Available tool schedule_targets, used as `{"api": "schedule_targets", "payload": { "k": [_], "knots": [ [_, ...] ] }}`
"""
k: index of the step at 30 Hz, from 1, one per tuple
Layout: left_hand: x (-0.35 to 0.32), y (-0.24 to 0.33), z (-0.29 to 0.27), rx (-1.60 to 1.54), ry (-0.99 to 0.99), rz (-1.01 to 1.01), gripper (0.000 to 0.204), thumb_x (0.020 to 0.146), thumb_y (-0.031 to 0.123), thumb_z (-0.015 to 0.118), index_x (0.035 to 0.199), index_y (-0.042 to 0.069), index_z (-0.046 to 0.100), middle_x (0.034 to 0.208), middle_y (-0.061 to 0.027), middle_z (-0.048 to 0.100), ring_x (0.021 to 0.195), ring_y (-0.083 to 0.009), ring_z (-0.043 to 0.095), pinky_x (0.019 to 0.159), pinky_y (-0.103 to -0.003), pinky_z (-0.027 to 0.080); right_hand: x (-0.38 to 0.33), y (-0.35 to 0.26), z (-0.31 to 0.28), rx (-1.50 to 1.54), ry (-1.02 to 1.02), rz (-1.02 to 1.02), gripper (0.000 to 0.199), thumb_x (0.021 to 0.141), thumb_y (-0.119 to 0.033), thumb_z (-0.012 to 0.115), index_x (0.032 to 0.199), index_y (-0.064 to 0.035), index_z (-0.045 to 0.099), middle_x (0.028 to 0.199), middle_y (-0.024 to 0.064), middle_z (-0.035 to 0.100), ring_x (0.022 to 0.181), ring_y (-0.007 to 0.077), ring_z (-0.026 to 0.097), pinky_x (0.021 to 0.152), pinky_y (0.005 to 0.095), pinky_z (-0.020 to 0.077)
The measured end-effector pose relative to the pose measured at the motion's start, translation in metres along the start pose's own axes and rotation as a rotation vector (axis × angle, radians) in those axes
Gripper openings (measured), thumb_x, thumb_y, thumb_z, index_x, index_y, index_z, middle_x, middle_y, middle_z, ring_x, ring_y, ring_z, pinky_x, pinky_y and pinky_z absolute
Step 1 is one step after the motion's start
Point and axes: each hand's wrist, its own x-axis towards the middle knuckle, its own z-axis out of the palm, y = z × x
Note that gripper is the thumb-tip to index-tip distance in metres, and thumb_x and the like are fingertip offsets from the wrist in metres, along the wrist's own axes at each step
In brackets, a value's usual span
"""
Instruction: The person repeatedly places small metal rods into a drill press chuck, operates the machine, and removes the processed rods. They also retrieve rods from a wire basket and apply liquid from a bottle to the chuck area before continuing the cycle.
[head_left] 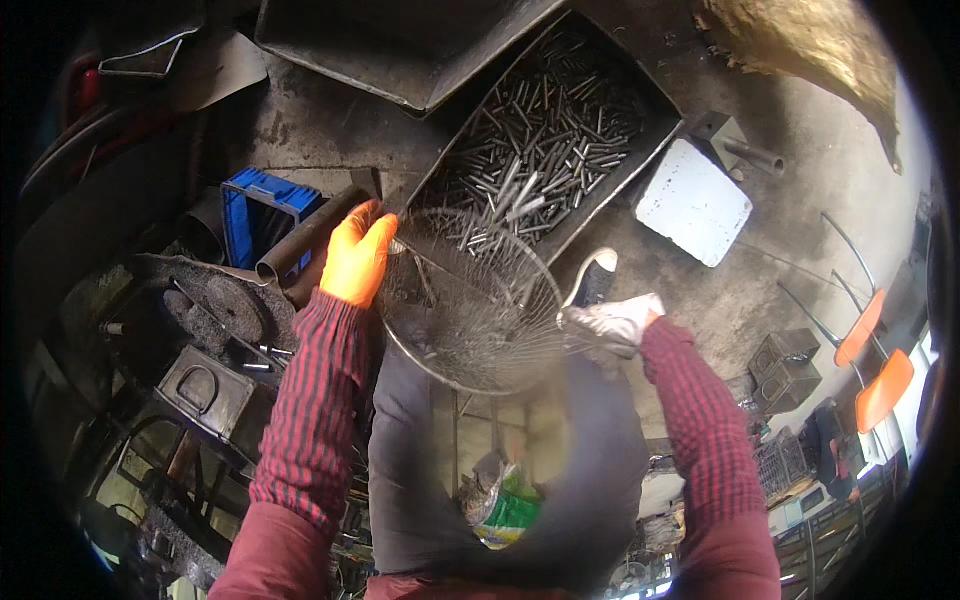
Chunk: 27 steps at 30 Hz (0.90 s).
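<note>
A round wire-mesh basket [478, 345] is held above my lap, tilted, with its mesh partly blurred. My left hand [358, 258], in an orange glove, is closed on its upper left rim. In a whitish glove, my right hand [618, 322] grips the basket's right side; the fingertips are partly hidden. Just beyond the basket stands a large metal bin [652, 163] filled with many short metal rods [545, 140]. The basket's far edge overlaps the bin's near corner in view.
A blue crate [265, 190] and a rusty pipe [310, 235] lie left of my left hand. Below them is a lidded metal box [205, 390]. Right of the bin lies a white board [692, 203]. Orange-seated chairs [880, 390] are at far right; a green bag [510, 510] sits between my legs.
</note>
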Motion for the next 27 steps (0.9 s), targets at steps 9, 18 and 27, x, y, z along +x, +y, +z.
{"api": "schedule_targets", "payload": {
  "k": [9, 18, 27],
  "knots": [
    [-0.031, 0.0, -0.027, 0.009, -0.029, 0.087, 0.056, 0.101, 0.013, 0.066, 0.146, -0.015, 0.049, 0.137, -0.0194, 0.065, 0.124, -0.0223, 0.062, 0.107, -0.032, 0.047, -0.036, -0.006, 0.035, -0.145, 0.122, 0.062, 0.076, 0.109, -0.056, 0.029, 0.163, -0.0023, 0.024, 0.166, 0.0227, 0.032, 0.144, 0.034, 0.048, 0.12, 0.0494, 0.0422],
    [0.001, -0.039, -0.005, 0.187, -0.07, 0.003, 0.049, 0.098, 0.012, 0.066, 0.141, -0.01, 0.056, 0.132, -0.0162, 0.068, 0.121, -0.0219, 0.063, 0.106, -0.033, 0.047, -0.042, -0.022, 0.05, -0.557, 0.237, 0.116, 0.077, 0.105, -0.068, 0.035, 0.151, -0.0074, 0.049, 0.131, 0.0231, 0.069, 0.106, 0.038, 0.074, 0.092, 0.0433, 0.0623],
    [-0.142, -0.098, -0.042, -0.047, 0.104, -0.091, 0.045, 0.095, 0.016, 0.067, 0.136, -0.003, 0.062, 0.108, -0.0048, 0.069, 0.092, -0.0128, 0.062, 0.082, -0.03, 0.051, -0.105, -0.018, 0.116, -1.812, 0.384, -0.01, 0.042, 0.101, -0.025, 0.054, 0.141, -0.0204, 0.06, 0.127, 0.0067, 0.072, 0.105, 0.0254, 0.073, 0.085, 0.0374, 0.0607]
  ]
}}
